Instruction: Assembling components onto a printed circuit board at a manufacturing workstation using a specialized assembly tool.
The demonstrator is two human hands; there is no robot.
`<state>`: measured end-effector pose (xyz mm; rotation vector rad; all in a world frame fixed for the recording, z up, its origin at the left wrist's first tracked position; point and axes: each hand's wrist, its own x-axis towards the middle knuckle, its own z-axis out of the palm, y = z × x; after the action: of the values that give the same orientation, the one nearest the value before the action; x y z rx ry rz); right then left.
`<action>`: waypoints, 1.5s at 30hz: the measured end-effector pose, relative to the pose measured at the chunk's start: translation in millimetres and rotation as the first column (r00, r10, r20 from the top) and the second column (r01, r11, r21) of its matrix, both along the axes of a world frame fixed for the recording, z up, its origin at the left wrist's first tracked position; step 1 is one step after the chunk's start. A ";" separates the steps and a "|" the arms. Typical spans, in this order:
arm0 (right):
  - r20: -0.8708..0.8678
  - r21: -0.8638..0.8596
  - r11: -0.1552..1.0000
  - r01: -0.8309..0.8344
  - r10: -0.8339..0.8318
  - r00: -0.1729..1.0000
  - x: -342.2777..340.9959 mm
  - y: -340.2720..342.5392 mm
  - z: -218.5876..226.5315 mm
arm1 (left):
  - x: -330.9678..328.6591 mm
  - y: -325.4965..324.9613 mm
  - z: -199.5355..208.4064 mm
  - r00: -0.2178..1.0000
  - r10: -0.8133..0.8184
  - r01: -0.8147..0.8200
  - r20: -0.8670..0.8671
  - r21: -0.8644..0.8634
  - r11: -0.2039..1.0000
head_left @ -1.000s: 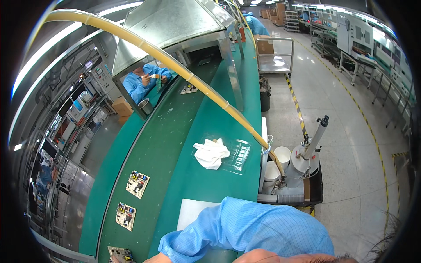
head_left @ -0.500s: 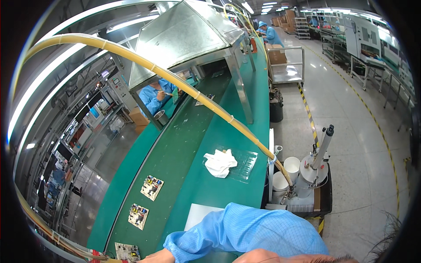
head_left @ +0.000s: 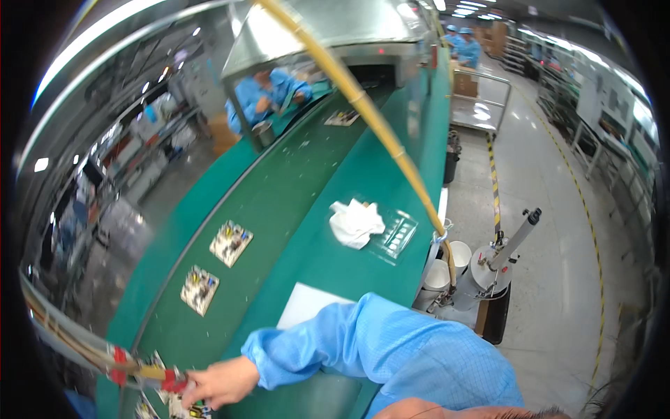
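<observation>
My right hand (head_left: 222,385) reaches in from the lower right in a blue sleeve, its fingers curled down at the red-wrapped end (head_left: 174,381) of a yellowish hose. It seems to grip that end, though the fingertips are partly hidden. Just under the fingers lies a circuit board (head_left: 190,410) with parts on it, cut off by the lower edge. Farther up the green conveyor belt (head_left: 272,202) sit two cream circuit boards, one nearer (head_left: 199,290) and one farther (head_left: 231,243). My left hand does not show.
A crumpled white cloth (head_left: 356,223) and a clear plastic tray (head_left: 396,237) lie right of the belt, with a white sheet (head_left: 307,304) nearer. The yellow hose (head_left: 377,126) arches across the view. Beyond are a metal hood (head_left: 314,35), a co-worker (head_left: 248,98), and a pressure tank (head_left: 481,279).
My view has shifted, so the boards and cloth sit higher in it. More of my right hand shows now, along with the red-wrapped hose end and the boards beneath it.
</observation>
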<state>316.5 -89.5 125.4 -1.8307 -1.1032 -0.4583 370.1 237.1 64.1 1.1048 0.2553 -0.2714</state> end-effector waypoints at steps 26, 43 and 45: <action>-0.177 -0.061 0.974 -0.219 0.205 0.963 -34.8 30.9 14.5 | -184.4 -117.9 18.6 0.919 -0.372 0.296 -0.132 -0.393 0.870; -0.233 -0.050 0.969 -0.241 0.223 0.946 -35.7 37.9 17.2 | -178.4 -109.1 14.8 0.938 -0.335 0.297 -0.091 -0.291 0.910; -0.231 -0.047 0.966 -0.253 0.236 0.944 -34.7 38.8 16.9 | -178.5 -107.5 12.3 0.937 -0.336 0.297 -0.093 -0.292 0.909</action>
<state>281.8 -50.7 142.2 -1.7315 -1.1841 -0.0627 191.5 129.6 76.5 0.8480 0.1556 -0.6593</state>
